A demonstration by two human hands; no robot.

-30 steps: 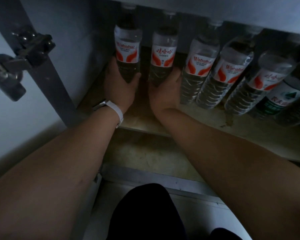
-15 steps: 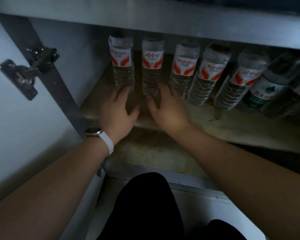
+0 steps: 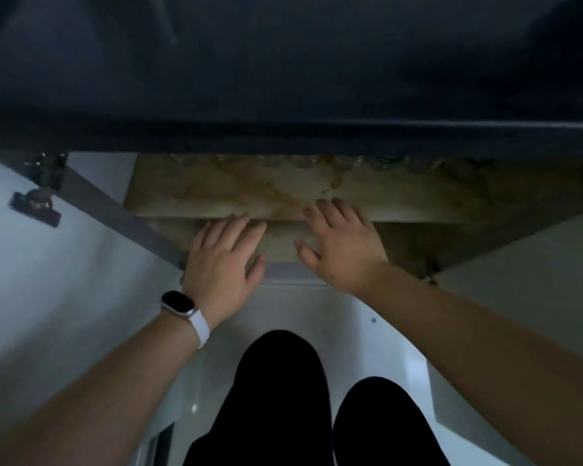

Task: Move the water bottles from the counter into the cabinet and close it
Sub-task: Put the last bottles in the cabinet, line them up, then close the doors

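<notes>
The cabinet stands open below the dark counter edge (image 3: 283, 136). On its stained shelf (image 3: 216, 193), only the bottoms of several water bottles (image 3: 283, 160) show in a row at the back; the counter hides the rest. My left hand (image 3: 221, 267), with a white watch on the wrist, hovers at the cabinet's front edge with fingers spread and holds nothing. My right hand (image 3: 342, 243) is beside it, over the shelf's front lip, fingers also spread and empty. Both hands are well clear of the bottles.
The left cabinet door (image 3: 48, 264) swings out wide, with a metal hinge (image 3: 36, 203) on it. The right door (image 3: 535, 264) is open too. My dark-trousered legs (image 3: 283, 398) stand on a white floor (image 3: 367, 314) before the cabinet.
Both hands let go of the two leftmost bottles and drew back out of the cabinet to its front edge. My head rose, so the counter now hides most of the bottles.
</notes>
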